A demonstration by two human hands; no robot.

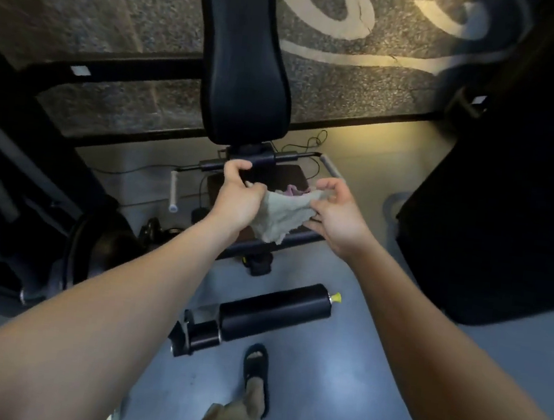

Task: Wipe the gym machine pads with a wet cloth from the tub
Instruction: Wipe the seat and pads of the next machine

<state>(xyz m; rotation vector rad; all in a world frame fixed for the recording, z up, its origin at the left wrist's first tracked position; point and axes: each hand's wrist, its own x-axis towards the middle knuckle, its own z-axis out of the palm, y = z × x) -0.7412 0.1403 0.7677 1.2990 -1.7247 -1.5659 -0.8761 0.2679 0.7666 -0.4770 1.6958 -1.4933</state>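
Large pale painted shapes cross the speckled surface (125, 16) at the far side, too cropped to read. A pale cloth (281, 217) hangs stretched between the hands. The left hand (236, 193) holds its left edge and the right hand (338, 216) pinches its right edge, each grip closed on fabric. Just beyond rises a black back pad (249, 70). Nearer, a black roller pad (275, 309) sits over the grey-blue floor (354, 372) of a dim room.

gym, padded machine backrest (249, 66), foam roller pad (275, 312), speckled rubber flooring (94, 12)
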